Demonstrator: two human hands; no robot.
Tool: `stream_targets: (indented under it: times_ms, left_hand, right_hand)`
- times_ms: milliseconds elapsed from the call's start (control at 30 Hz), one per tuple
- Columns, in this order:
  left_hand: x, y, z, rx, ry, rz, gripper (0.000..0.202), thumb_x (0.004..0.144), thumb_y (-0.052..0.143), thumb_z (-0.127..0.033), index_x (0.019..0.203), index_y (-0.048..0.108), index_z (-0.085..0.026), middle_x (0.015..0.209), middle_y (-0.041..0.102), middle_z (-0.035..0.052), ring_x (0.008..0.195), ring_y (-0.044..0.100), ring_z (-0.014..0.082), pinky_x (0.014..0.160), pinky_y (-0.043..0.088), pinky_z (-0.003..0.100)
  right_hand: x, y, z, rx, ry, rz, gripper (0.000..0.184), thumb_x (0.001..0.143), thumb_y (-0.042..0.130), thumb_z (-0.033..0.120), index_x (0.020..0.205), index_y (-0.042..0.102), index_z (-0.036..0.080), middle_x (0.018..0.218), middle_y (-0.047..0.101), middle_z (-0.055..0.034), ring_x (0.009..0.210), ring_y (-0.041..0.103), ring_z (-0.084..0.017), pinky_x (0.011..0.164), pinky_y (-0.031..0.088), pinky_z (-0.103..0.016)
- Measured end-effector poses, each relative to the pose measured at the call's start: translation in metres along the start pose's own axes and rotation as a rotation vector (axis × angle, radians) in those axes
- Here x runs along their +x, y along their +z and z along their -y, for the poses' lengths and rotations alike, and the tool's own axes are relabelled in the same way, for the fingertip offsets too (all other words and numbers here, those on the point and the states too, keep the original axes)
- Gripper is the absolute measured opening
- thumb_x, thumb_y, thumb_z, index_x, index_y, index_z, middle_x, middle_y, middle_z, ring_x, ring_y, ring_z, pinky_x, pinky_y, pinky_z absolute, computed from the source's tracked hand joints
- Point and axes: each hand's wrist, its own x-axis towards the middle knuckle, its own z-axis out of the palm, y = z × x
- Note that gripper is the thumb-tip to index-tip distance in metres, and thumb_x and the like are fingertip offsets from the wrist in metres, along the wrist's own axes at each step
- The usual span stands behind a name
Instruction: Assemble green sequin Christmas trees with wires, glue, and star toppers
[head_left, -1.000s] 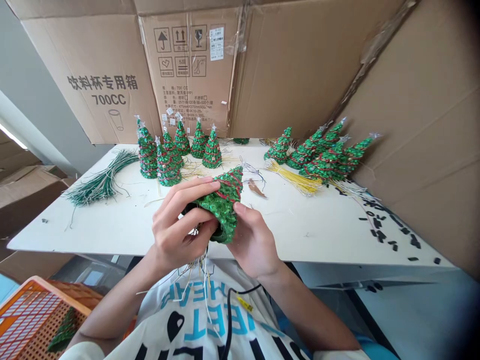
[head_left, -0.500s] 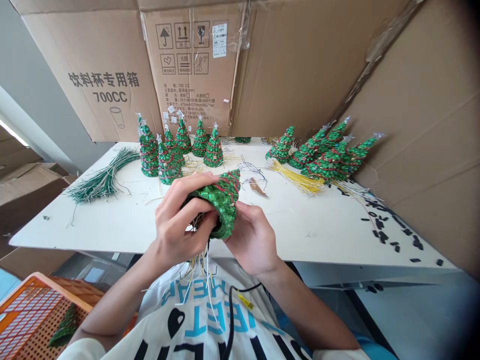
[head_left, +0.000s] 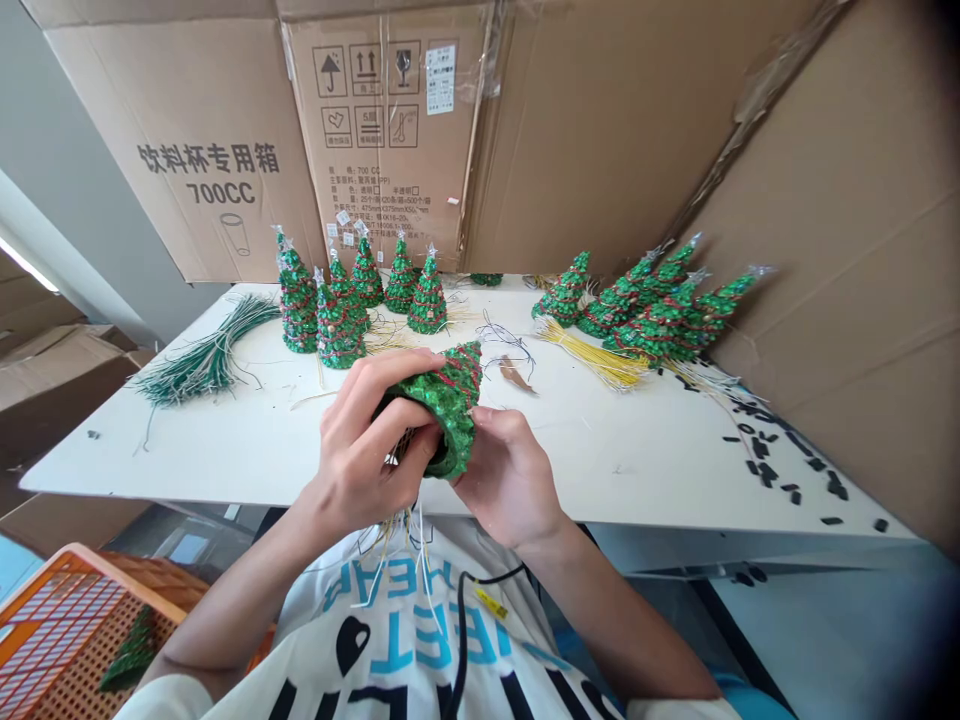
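Note:
Between my hands is a small green Christmas tree (head_left: 457, 415) with red garland, tilted so its hollow base faces me and its tip points away to the upper right. My left hand (head_left: 375, 440) grips the base rim, with some fingers reaching into the opening. Thin yellow and white wires (head_left: 405, 535) hang from the base below that hand. My right hand (head_left: 510, 475) is closed against the tree's right side, thumb and fingertips at the surface; whether it pinches something small there is hidden.
Decorated trees stand at the back left (head_left: 341, 310) and lean at the back right (head_left: 660, 310). Green wires (head_left: 202, 360) and yellow wires (head_left: 596, 355) lie on the white table (head_left: 585, 470). Black bits (head_left: 765, 470) are scattered right. Cardboard (head_left: 600, 130) walls the back; an orange basket (head_left: 60, 620) sits lower left.
My left hand has shifted slightly to the right on the base, and the tree has turned a little. My right hand stays at the tree's side.

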Motion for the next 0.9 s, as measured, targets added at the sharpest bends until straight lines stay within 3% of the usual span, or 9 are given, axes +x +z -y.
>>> stream_targets:
  times_ms: [200, 500, 733, 900]
  left_hand:
    - [0.000, -0.001, 0.001, 0.008, -0.003, 0.024, 0.025, 0.094, 0.067, 0.003, 0.097, 0.059, -0.020, 0.134, 0.074, 0.0157, 0.124, 0.073, 0.0272, 0.100, 0.063, 0.046]
    - [-0.003, -0.001, -0.004, 0.042, -0.068, 0.051, 0.023, 0.096, 0.069, -0.002, 0.099, 0.059, -0.023, 0.136, 0.074, 0.0134, 0.118, 0.069, 0.0283, 0.097, 0.061, 0.050]
    - [-0.004, -0.002, -0.003, 0.062, -0.123, 0.172, 0.018, 0.102, 0.064, -0.007, 0.100, 0.058, -0.023, 0.139, 0.073, 0.0133, 0.116, 0.067, 0.0282, 0.099, 0.058, 0.051]
    - [-0.004, -0.002, -0.002, 0.062, -0.127, 0.202, 0.017, 0.103, 0.064, -0.007, 0.101, 0.058, -0.023, 0.140, 0.071, 0.0139, 0.117, 0.065, 0.0284, 0.101, 0.057, 0.051]
  right_hand:
    - [0.000, 0.000, 0.001, 0.055, 0.028, -0.012, 0.027, 0.071, 0.093, 0.042, 0.085, 0.081, 0.022, 0.079, 0.078, 0.0032, 0.067, 0.064, -0.013, 0.059, 0.055, -0.021]
    - [0.003, 0.000, 0.008, 0.054, 0.121, 0.022, 0.023, 0.072, 0.090, 0.037, 0.077, 0.075, 0.021, 0.069, 0.074, 0.0053, 0.059, 0.063, -0.011, 0.053, 0.054, -0.018]
    - [0.010, -0.008, 0.011, 0.018, 0.256, 0.069, 0.024, 0.077, 0.080, 0.040, 0.092, 0.076, 0.023, 0.078, 0.081, -0.0024, 0.081, 0.079, -0.027, 0.074, 0.068, -0.039]
    - [0.012, -0.011, 0.011, 0.024, 0.269, 0.056, 0.022, 0.077, 0.078, 0.040, 0.091, 0.075, 0.023, 0.076, 0.081, -0.0026, 0.084, 0.080, -0.028, 0.080, 0.069, -0.043]
